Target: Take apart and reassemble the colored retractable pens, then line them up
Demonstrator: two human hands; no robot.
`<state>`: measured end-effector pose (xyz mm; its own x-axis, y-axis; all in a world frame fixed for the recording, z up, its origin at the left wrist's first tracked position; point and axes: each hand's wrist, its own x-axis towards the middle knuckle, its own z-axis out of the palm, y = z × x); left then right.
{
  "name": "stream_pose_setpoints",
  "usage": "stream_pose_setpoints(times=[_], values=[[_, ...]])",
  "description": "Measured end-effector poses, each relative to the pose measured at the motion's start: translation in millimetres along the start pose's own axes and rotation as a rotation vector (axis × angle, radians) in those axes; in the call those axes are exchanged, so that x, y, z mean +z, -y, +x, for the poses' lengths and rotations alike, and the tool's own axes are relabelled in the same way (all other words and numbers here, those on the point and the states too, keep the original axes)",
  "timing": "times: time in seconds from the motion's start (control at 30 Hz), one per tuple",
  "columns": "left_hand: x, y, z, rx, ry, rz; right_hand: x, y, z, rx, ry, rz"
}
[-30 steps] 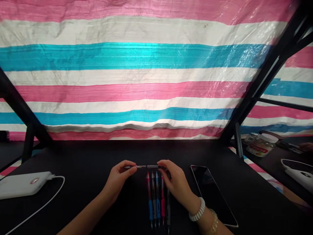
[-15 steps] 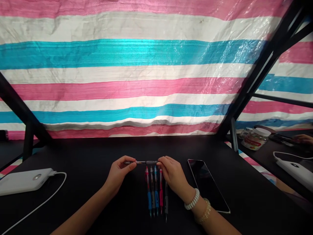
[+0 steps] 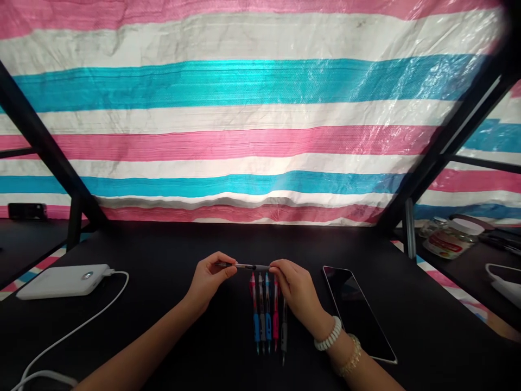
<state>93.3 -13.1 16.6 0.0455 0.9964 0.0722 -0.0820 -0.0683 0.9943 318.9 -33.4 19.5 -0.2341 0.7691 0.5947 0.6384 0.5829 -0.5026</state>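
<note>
My left hand (image 3: 211, 276) and my right hand (image 3: 295, 288) both pinch a slim pen (image 3: 248, 266), held level above the black table, with the left fingers at its tip end and the right fingers at its dark grey grip. Just below the hands, several retractable pens (image 3: 266, 315) lie side by side, their barrels red, blue, grey and black. My right hand partly covers their upper ends. A white beaded bracelet (image 3: 329, 334) and a gold bangle (image 3: 350, 355) circle my right wrist.
A black smartphone (image 3: 358, 315) lies to the right of the pens. To the left, a white power bank (image 3: 63, 282) trails a white cable (image 3: 81, 326). A striped tarpaulin (image 3: 244, 136) hangs behind the black table (image 3: 163, 347). A jar (image 3: 448, 243) stands on a separate surface at right.
The whole scene has shifted slightly right and up in view as my head moved. Both hands keep hold of the pen, and the row of pens stays in place.
</note>
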Motion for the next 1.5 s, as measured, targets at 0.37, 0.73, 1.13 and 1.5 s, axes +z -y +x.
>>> stream_pose_setpoints(times=[0.37,0.73,1.13,1.5], values=[[-3.4,8,2,0.019,-0.023,-0.053,-4,6,1,-0.05,0.071,-0.112],[-3.0,5,2,0.016,-0.011,-0.056,-7,9,2,-0.05,0.153,-0.152],[-1.0,0,-2,0.052,-0.013,0.021,-5,6,-2,-0.061,0.169,-0.196],[-3.1,-5,-5,0.286,-0.026,0.124,-2,7,1,0.305,0.345,0.293]])
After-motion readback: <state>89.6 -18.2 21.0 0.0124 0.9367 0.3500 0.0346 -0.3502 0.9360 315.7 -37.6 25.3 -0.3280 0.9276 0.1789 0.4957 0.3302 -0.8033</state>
